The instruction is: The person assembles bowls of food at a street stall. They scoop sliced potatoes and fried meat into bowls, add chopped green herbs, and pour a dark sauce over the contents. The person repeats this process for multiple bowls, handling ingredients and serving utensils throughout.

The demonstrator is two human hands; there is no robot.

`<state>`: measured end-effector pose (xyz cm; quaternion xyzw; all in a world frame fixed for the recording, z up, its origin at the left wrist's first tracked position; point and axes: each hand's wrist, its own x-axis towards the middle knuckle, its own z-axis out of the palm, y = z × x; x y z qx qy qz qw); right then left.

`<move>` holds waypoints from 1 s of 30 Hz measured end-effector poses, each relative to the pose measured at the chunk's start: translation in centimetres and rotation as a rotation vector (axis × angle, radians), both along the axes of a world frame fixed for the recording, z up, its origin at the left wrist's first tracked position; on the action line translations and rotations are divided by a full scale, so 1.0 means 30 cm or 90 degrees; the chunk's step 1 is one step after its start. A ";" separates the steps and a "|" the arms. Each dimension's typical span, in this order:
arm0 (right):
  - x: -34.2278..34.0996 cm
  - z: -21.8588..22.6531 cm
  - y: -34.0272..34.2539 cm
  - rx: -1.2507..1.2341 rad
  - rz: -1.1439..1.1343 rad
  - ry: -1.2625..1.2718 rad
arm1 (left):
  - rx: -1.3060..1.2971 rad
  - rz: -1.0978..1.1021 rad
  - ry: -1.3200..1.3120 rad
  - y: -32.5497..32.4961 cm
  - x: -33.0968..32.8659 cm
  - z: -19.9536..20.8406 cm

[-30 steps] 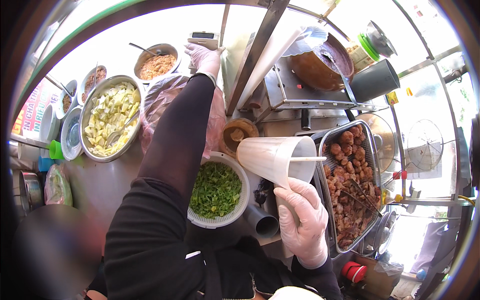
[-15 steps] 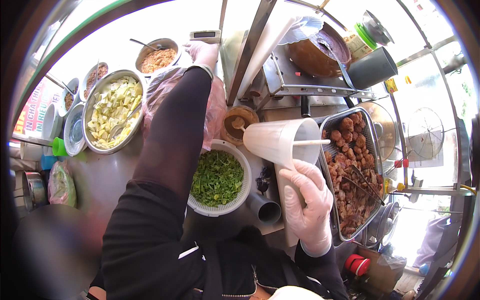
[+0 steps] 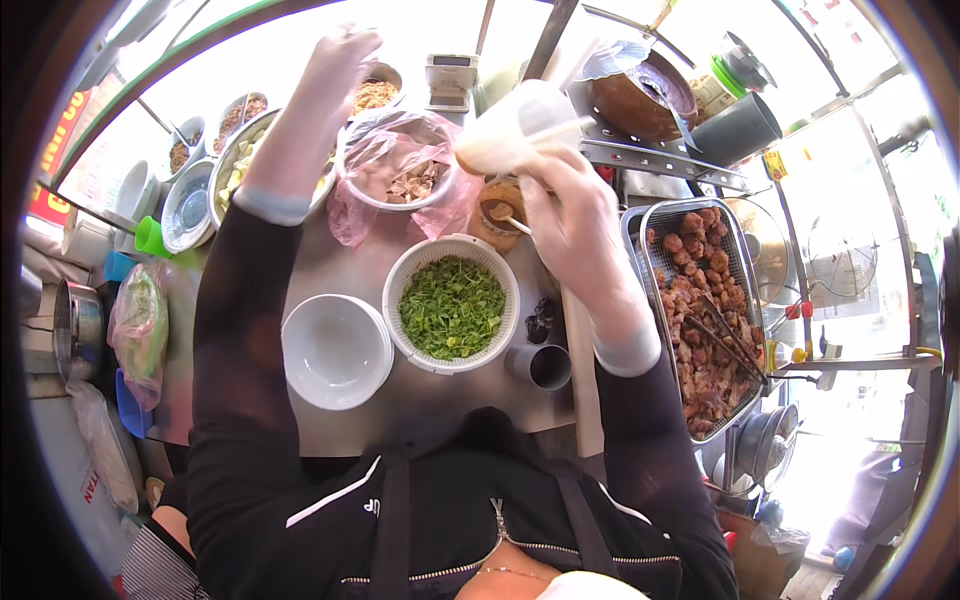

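My right hand [image 3: 585, 215], in a clear glove, holds a whitish translucent plastic cup [image 3: 500, 130] tilted on its side, with a pale stick across its mouth. Beneath it stands a jar of brown paste [image 3: 490, 222] with a pale-handled spoon in it. My left hand [image 3: 325, 105], also gloved, is raised at the upper left; blur and glare hide how its fingers lie. Below and right of it is a bowl of sliced meat [image 3: 412, 185] lined with a pink plastic bag. A white colander of chopped green herbs [image 3: 452, 305] sits between my arms, beside stacked white bowls [image 3: 338, 350].
A wire basket of fried meat [image 3: 705, 310] with tongs stands at right. Behind are a small scale [image 3: 450, 82] and a brown pot [image 3: 640, 100]. A grey cup [image 3: 540, 367] stands near the colander. Food bowls and a bright green cup [image 3: 150, 237] line the left.
My left hand has come away from the scale and moved left, uncovering the bagged meat bowl. My right hand has carried the cup farther forward. The view has shifted, showing the stacked bowls.
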<state>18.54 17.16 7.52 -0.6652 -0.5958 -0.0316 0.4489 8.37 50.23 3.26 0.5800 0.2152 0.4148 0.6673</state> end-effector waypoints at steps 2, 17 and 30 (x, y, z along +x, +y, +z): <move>0.020 -0.032 0.108 -0.022 -0.007 -0.016 | 0.037 0.034 -0.075 -0.146 -0.145 0.146; 0.283 -0.460 0.723 -0.297 -0.136 -0.151 | 0.054 0.310 -0.063 -0.692 -0.886 0.067; 0.325 -0.474 0.789 -0.374 -0.091 -0.197 | -0.051 0.359 0.108 -0.722 -0.990 -0.155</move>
